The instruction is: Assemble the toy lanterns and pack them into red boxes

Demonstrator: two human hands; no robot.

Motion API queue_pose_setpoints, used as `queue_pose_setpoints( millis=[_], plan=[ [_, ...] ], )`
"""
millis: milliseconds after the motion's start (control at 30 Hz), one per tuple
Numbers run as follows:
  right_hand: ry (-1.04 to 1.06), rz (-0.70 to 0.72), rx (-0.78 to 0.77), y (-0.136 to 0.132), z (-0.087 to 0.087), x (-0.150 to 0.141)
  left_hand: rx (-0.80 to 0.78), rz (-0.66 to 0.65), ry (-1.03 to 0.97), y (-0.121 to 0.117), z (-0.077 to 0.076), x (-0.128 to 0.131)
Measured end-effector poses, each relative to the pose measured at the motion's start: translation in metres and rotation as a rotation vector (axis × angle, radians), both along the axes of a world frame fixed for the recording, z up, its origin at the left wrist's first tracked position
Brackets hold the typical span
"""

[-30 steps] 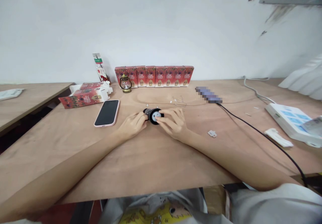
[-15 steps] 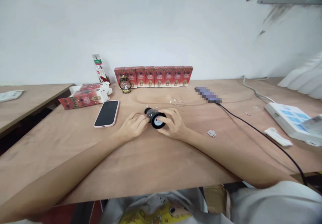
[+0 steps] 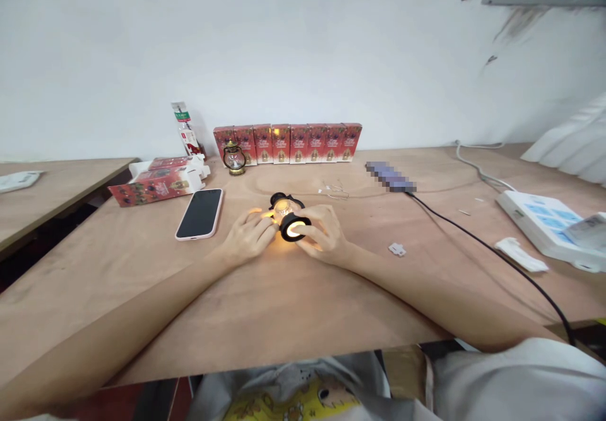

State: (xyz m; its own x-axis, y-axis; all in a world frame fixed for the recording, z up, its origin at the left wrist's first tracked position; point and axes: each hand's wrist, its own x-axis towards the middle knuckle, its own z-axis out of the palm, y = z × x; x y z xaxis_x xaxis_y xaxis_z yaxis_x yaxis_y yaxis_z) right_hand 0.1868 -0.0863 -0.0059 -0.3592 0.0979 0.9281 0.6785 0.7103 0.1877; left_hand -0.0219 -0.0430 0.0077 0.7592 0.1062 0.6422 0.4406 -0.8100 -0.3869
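The wooden surface (image 3: 265,307) directly bears a pink-cased smartphone (image 3: 199,214), red printed boxes (image 3: 299,144), a bronze miniature lantern (image 3: 235,158) and a white power strip (image 3: 549,228).

And here's the small black lantern (image 3: 290,216), lit up, a warm yellow glow filling its clear middle (image 3: 283,207)! It's tipped over, no upright pose here: dark top (image 3: 278,198) pointing away, black base (image 3: 286,232) facing the wearer, and the round disc (image 3: 294,230) in that base shining bright, partly hidden by a finger. It's right between the two hands over the table (image 3: 284,307); whether it touches the wood, I can't tell.
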Motion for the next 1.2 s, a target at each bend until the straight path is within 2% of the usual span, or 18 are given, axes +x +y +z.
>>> queue_pose_setpoints(
  millis=[133, 233, 300, 367, 433, 500, 567, 700, 833, 933, 1100, 1133, 1200],
  plan=[
    [-0.036, 0.025, 0.025, 0.000, 0.000, 0.001, 0.017, 0.007, 0.008, 0.001, 0.002, -0.001],
    [-0.055, 0.016, 0.083, 0.000, -0.001, 0.001, -0.077, -0.023, -0.084, -0.002, 0.002, 0.000],
    [-0.055, 0.000, 0.121, 0.002, -0.003, 0.003, -0.275, -0.058, -0.227, -0.007, 0.001, 0.004],
    [-0.080, -0.019, 0.116, 0.004, -0.007, 0.006, -0.602, -0.152, -0.375, -0.014, -0.002, 0.010],
    [-0.134, -0.013, 0.058, 0.007, -0.010, 0.009, -0.960, -0.277, -0.463, -0.019, -0.006, 0.016],
    [-0.211, 0.030, -0.022, 0.009, -0.012, 0.010, -1.218, -0.338, -0.532, -0.022, -0.009, 0.020],
    [-0.305, 0.090, -0.060, 0.011, -0.012, 0.008, -1.377, -0.334, -0.632, -0.022, -0.011, 0.022],
    [-0.491, 0.151, -0.031, 0.010, -0.005, 0.001, -1.627, -0.327, -0.852, -0.018, -0.008, 0.025],
    [-0.447, 0.140, -0.060, -0.010, 0.001, 0.012, -1.742, -0.291, -1.047, -0.017, -0.002, 0.026],
    [-0.331, -0.029, -0.169, -0.042, -0.001, 0.046, -1.852, -0.336, -1.172, -0.016, 0.003, 0.027],
    [-0.138, -0.510, -0.455, -0.092, -0.009, 0.126, -1.947, -0.366, -1.329, -0.012, 0.008, 0.025],
    [-0.161, -0.566, -0.531, -0.095, -0.010, 0.137, -1.960, -0.373, -1.333, -0.012, 0.009, 0.025],
    [-0.166, -0.576, -0.660, -0.093, -0.013, 0.148, -1.960, -0.395, -1.327, -0.012, 0.010, 0.023]
  ],
)
